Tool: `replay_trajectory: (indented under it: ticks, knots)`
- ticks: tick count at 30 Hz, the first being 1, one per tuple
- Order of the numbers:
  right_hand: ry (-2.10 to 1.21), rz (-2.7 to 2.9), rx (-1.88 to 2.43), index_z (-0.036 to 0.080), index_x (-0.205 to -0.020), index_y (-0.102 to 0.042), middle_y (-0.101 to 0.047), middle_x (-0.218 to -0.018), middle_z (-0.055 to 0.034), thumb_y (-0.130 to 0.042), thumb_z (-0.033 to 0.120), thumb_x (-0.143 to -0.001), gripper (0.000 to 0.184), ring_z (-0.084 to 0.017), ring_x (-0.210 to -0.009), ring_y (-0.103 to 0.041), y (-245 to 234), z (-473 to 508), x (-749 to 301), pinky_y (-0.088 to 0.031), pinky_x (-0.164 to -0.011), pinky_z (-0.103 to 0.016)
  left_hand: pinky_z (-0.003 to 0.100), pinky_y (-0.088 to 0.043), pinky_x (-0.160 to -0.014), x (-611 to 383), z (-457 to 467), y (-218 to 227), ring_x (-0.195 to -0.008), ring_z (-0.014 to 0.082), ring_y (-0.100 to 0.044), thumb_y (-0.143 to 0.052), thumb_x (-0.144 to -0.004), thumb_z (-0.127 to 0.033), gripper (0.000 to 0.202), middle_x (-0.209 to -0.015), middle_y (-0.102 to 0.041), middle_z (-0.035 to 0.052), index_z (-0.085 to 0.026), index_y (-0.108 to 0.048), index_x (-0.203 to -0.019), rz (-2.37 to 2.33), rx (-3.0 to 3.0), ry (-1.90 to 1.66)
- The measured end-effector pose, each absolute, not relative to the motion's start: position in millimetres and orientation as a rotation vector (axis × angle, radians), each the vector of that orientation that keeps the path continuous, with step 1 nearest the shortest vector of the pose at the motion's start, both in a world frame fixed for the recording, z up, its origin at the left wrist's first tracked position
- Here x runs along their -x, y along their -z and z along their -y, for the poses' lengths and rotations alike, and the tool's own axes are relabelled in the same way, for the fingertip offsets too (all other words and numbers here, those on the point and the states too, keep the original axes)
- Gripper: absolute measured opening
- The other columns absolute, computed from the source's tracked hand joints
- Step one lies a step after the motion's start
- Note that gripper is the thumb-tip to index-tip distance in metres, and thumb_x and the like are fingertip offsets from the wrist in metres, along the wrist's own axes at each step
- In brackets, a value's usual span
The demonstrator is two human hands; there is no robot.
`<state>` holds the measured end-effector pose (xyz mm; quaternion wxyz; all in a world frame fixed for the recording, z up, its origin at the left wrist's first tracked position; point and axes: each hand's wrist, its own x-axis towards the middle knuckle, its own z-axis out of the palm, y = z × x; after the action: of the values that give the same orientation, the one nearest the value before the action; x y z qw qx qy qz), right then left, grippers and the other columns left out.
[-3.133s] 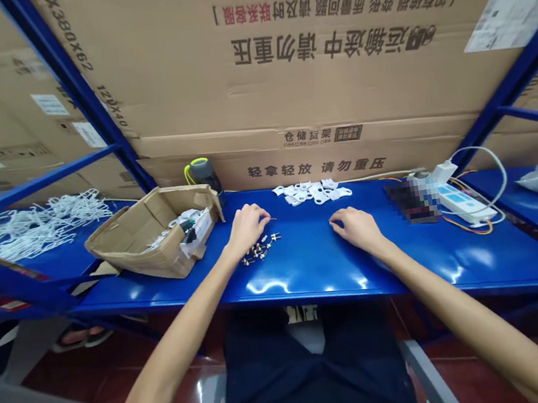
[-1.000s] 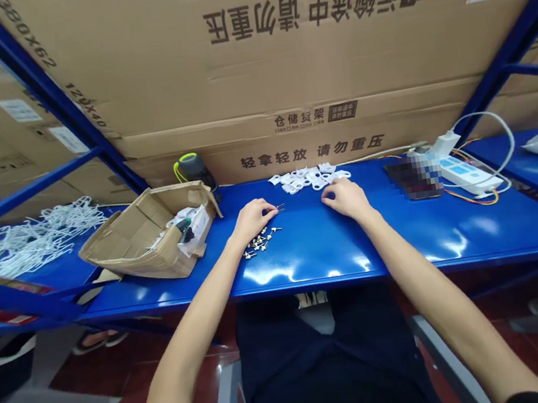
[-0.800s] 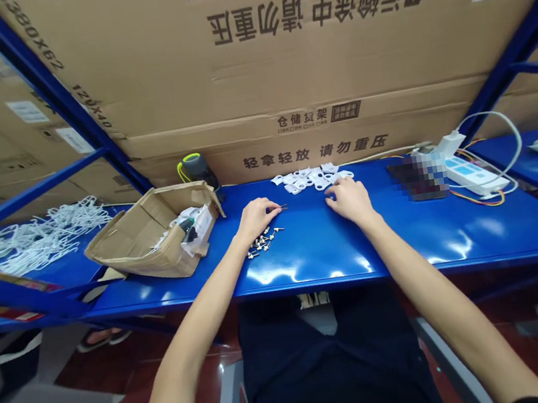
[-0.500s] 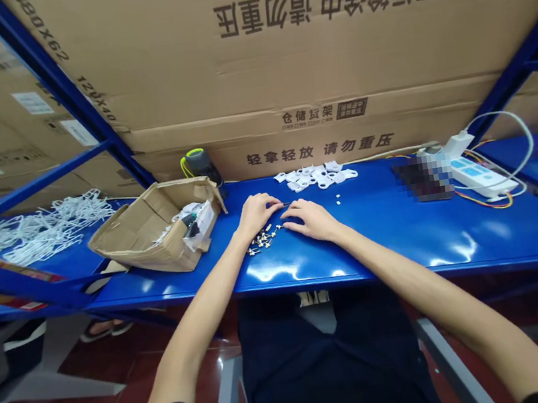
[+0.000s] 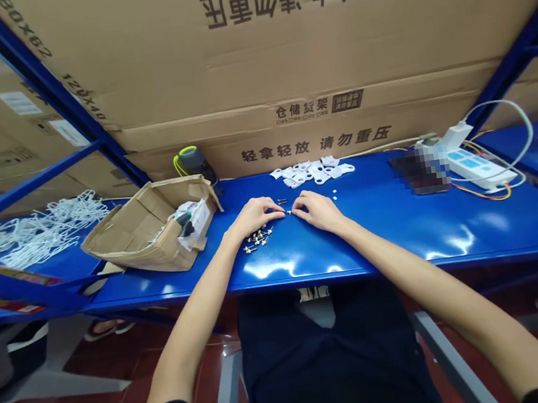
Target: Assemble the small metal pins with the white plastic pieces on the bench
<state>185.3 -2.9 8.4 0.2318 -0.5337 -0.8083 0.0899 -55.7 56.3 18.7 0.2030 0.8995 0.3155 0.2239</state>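
Note:
My left hand (image 5: 255, 216) is closed in a pinch just above the blue tabletop, thumb and forefinger pointing right. Whatever its fingertips hold is too small to make out. Facing it, my right hand (image 5: 318, 211) pinches a small metal part (image 5: 289, 212) whose brass-coloured end shows between the two hands. Beside and below my left hand lies a pile of small screw-like metal pieces (image 5: 258, 238) with pale heads, partly covered by the hand. A single thin screw-like piece (image 5: 282, 201) rests on the table just beyond the fingertips.
White flat parts with round holes (image 5: 312, 172) are heaped at the back. Two tiny white bits (image 5: 335, 194) lie nearby. An open cardboard box (image 5: 129, 249) stands left, before a dark bottle (image 5: 197, 165). White wire pieces (image 5: 50, 227) lie farther left; a power strip (image 5: 479, 167) sits right.
My right hand has moved slightly right and its fingers have drawn into a pinch on a small metal part. A thin screw-like piece now lies loose beyond the hands. The view has shifted slightly.

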Motion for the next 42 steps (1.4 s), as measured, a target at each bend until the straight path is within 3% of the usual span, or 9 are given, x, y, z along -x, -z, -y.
replay_trajectory:
  ticks: [10, 16, 25, 30, 34, 38, 42]
  knots:
    - [-0.256, 2.216, 1.443, 0.025, -0.103, -0.078, -0.069, -0.108, -0.0055, -0.065, 0.03, -0.104, 0.014, -0.022, -0.103, -0.065, -4, 1, -184, -0.046, -0.079, -0.029, 0.029, -0.045, -0.074, 47, -50, -19, -0.086, 0.0185, -0.067, -0.066, -0.101, -0.05, 0.032, -0.1, -0.076, 0.0045, -0.026, -0.086, -0.108, -0.95, -2.585, -0.611]
    - [-0.267, 2.199, 1.356, 0.027, -0.111, -0.077, -0.07, -0.114, -0.0056, -0.067, 0.035, -0.103, 0.015, -0.022, -0.11, -0.065, -1, 2, -183, -0.048, -0.087, -0.03, 0.029, -0.047, -0.078, 47, -55, -11, -0.089, 0.0198, -0.069, -0.065, -0.102, -0.049, 0.032, -0.101, -0.077, 0.0051, -0.025, -0.085, -0.107, -0.913, -2.578, -0.619]
    - [-0.26, 2.219, 1.448, 0.026, -0.099, -0.081, -0.071, -0.107, -0.0053, -0.071, 0.034, -0.098, 0.012, -0.022, -0.099, -0.066, -10, -4, -194, -0.046, -0.082, -0.031, 0.031, -0.048, -0.082, 47, -55, -15, -0.093, 0.021, -0.07, -0.068, -0.1, -0.044, 0.026, -0.102, -0.078, 0.0047, -0.026, -0.086, -0.104, -0.985, -2.599, -0.592]
    - [-0.082, 2.164, 1.688, 0.023, -0.093, -0.078, -0.072, -0.107, -0.0095, -0.069, 0.035, -0.097, 0.015, -0.027, -0.103, -0.065, -15, -7, -219, -0.046, -0.083, -0.034, 0.033, -0.049, -0.084, 48, -54, -19, -0.096, 0.0223, -0.07, -0.068, -0.099, -0.041, 0.025, -0.105, -0.08, 0.0048, -0.025, -0.087, -0.102, -1.11, -2.606, -0.62]
    - [0.131, 2.059, 1.9, 0.019, -0.094, -0.076, -0.072, -0.112, -0.0177, -0.062, 0.031, -0.098, 0.019, -0.034, -0.114, -0.06, -16, -5, -237, -0.045, -0.091, -0.042, 0.034, -0.05, -0.084, 46, -57, -16, -0.096, 0.0237, -0.071, -0.073, -0.097, -0.038, 0.02, -0.101, -0.081, 0.0048, -0.024, -0.087, -0.1, -1.247, -2.55, -0.71]
    - [0.214, 1.966, 1.972, 0.014, -0.105, -0.075, -0.065, -0.122, -0.0251, -0.061, 0.025, -0.094, 0.02, -0.041, -0.121, -0.055, -17, 1, -244, -0.044, -0.094, -0.05, 0.034, -0.049, -0.081, 44, -58, -15, -0.091, 0.0232, -0.071, -0.076, -0.094, -0.035, 0.017, -0.099, -0.081, 0.0049, -0.023, -0.087, -0.1, -1.31, -2.48, -0.776]
    - [0.151, 2.021, 1.836, 0.014, -0.117, -0.073, -0.063, -0.122, -0.0231, -0.058, 0.022, -0.095, 0.028, -0.04, -0.12, -0.055, -19, 4, -232, -0.047, -0.095, -0.048, 0.034, -0.049, -0.081, 44, -58, -17, -0.089, 0.0228, -0.071, -0.078, -0.094, -0.035, 0.017, -0.097, -0.082, 0.0044, -0.023, -0.087, -0.1, -1.319, -2.478, -0.786]
